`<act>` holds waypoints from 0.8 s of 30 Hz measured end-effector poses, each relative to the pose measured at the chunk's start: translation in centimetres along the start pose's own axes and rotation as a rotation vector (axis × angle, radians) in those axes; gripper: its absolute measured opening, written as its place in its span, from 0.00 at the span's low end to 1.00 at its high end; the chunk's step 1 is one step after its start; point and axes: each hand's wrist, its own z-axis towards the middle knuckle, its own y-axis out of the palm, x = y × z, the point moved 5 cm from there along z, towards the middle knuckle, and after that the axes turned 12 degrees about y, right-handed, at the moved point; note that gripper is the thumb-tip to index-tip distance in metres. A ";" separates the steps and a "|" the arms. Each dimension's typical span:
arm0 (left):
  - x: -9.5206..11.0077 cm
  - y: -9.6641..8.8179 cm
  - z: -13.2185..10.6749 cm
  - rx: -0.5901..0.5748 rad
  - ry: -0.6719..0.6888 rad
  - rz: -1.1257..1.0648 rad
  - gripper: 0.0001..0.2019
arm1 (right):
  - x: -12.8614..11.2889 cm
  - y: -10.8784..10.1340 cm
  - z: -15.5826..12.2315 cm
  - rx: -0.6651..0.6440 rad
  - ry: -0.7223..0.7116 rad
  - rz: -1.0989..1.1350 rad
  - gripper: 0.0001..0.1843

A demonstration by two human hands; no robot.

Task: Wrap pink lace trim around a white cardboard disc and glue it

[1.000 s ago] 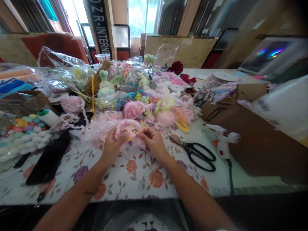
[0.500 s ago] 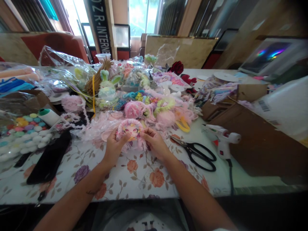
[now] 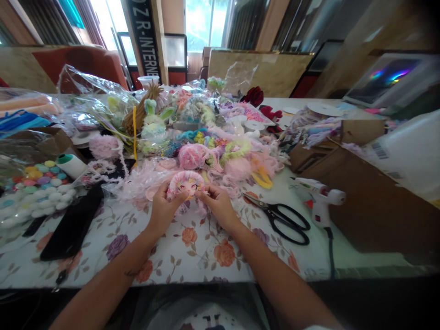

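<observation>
A doll's head [image 3: 187, 183] with fluffy pink hair and large pink eyes is held up just above the flowered cloth, its face toward me. My left hand [image 3: 165, 206] grips it from the left, the thumb over the lower face. From the right, my right hand [image 3: 220, 206] grips the same head, thumb and fingers closed at its lower edge. Both thumbs cover part of the chin. Strands of pink yarn hair hang below the hands. Right behind the head lies a ball of pink yarn [image 3: 191, 156].
Black-handled scissors [image 3: 283, 222] lie right of my hands, beside a white glue gun [image 3: 321, 204] and a cardboard box [image 3: 374, 201]. To the left are a black phone [image 3: 72, 224], pompoms [image 3: 44, 192] and a thread spool [image 3: 70, 165]. Yarn and plastic bags pile up behind.
My right thumb has shifted inward and down, onto the lower face of the doll's head. Both hands keep their hold; the view has moved very slightly.
</observation>
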 end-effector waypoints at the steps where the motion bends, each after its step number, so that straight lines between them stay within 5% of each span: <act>1: 0.0 0.0 0.0 0.005 -0.003 0.012 0.21 | 0.1 0.0 0.0 -0.001 -0.006 0.002 0.22; 12: -1.5 -0.1 -0.1 0.062 -0.107 -0.201 0.24 | 0.7 0.1 0.4 -0.032 -0.076 -0.159 0.21; 21: -2.2 -0.9 0.9 0.161 -0.215 -0.461 0.24 | 1.1 0.9 -0.2 -0.150 -0.208 -0.560 0.16; 24: -2.1 -1.4 1.3 0.208 -0.212 -0.466 0.23 | -0.1 -0.5 0.2 -0.004 -0.280 -0.570 0.09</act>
